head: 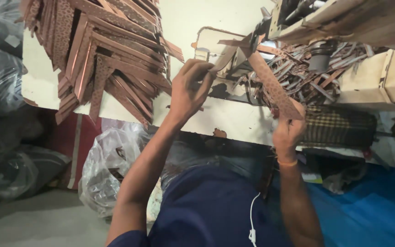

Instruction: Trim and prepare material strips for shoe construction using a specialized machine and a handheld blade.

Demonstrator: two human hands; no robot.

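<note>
My left hand (189, 89) pinches the near end of a brown patterned strip (227, 57) on the pale worktable (225, 120). That strip runs up toward the machine (293, 18) at the top right. My right hand (289, 130) grips the lower end of a second brown patterned strip (273, 87), which slants up to the same spot under the machine. An orange band is on my right wrist.
A large heap of brown strips (106, 55) lies on the table's left part. Tangled offcuts (298, 75) pile up under the machine. A checked cloth (339, 126) hangs at the table's right edge. Clear plastic bags (108, 164) and a blue sheet (371, 206) lie on the floor.
</note>
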